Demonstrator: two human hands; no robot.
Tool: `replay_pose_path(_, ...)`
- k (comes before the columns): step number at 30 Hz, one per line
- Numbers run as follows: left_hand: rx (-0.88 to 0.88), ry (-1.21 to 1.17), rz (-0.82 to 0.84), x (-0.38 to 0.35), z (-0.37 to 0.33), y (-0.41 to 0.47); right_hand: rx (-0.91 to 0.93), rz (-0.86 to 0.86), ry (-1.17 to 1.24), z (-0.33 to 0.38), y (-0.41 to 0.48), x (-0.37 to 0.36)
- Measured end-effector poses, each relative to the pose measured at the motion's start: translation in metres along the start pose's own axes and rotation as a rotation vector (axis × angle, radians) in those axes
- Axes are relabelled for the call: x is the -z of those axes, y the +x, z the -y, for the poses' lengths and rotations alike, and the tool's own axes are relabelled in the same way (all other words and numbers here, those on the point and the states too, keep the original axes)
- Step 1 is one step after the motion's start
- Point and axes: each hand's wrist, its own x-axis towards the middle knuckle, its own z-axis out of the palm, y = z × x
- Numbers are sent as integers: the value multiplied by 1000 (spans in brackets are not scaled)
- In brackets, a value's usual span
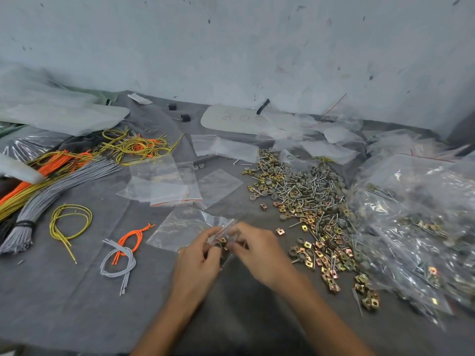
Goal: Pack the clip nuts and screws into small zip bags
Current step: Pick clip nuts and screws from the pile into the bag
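Head view: our left hand [198,258] and right hand [259,250] pinch small zip bag [223,236] at red-striped mouth, fingers curled close, over table [77,304]. We judge bag thin, slippery, bottom-heavy with hardware; best gripped at zip edge. Loose clip nuts and screws [303,194] heaped to right.

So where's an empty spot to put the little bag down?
Best spot: the bare grey cloth nearer you than the small grey and orange wire loops, left of the left hand. There's also room between the forearms. The right is crowded with the clip nuts and screws pile and filled bags; empty zip bags cover the middle.
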Motion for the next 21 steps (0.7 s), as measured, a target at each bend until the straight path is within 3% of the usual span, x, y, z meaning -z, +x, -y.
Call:
replay_pose_path(2,19,-67,-28,1,-2,-1,-36,-28,-14,-3,-3,5)
replay_pose_path(6,57,-174,-117,3,-6,0,-103,-108,-275,-27,-18,28)
replay_pose_path(11,68,-284,-192,5,-6,1,-173,-49,-372,-43,-35,40)
replay_pose_path(17,32,-215,-124,3,-3,-1,-194,-4,-502,-40,-34,36)
replay_pose_path(21,-20,0,-13,-1,2,-2,-157,5,-227,-19,-38,30)
